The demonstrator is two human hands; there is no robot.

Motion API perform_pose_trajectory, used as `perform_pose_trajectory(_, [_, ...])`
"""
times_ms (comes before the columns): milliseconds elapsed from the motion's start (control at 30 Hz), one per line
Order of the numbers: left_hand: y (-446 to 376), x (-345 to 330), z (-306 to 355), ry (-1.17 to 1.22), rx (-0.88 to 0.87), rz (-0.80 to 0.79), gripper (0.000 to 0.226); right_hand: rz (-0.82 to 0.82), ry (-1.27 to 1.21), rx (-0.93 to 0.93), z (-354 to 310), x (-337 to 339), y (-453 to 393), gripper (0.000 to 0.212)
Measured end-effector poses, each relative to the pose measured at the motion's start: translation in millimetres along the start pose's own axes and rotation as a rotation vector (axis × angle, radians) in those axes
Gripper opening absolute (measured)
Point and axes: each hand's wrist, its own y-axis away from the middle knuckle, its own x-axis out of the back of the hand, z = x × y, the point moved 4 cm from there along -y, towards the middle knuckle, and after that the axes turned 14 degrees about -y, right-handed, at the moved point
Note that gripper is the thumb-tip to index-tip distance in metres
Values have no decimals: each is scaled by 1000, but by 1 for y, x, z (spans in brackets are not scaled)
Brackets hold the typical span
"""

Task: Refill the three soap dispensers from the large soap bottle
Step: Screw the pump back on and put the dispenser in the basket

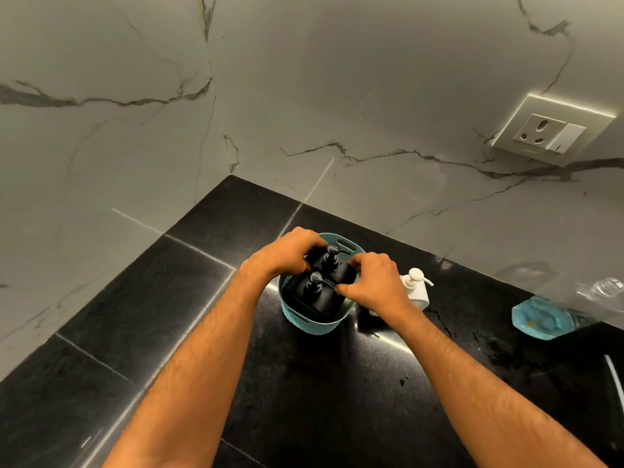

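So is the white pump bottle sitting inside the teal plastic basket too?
No, the white pump bottle stands on the black counter beside the teal plastic basket.

No text, label, brand or number can be read anywhere; the wall socket plate (553, 131) carries a small dark mark along its lower edge, too small and blurred to make out, and the black dispensers (317, 285) and the white pump bottle (417, 292) show no legible print
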Motion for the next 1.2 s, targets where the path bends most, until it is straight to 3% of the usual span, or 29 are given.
perform_pose_trajectory(433, [-4,-10,-4,-48,-53,-32,48,-125,10,44,6,-8,1,25])
perform_pose_trajectory(633, [1,-11,-7,-19,-42,-24,40,-174,-30,61,2,-8,4,31])
perform_pose_trajectory(867, [2,-12,-8,-5,-3,-23,37,-168,-45,90,2,-8,8,41])
perform_pose_trajectory(1200, [4,-11,-3,8,93,43,31,-124,-14,86,4,-6,14,34])
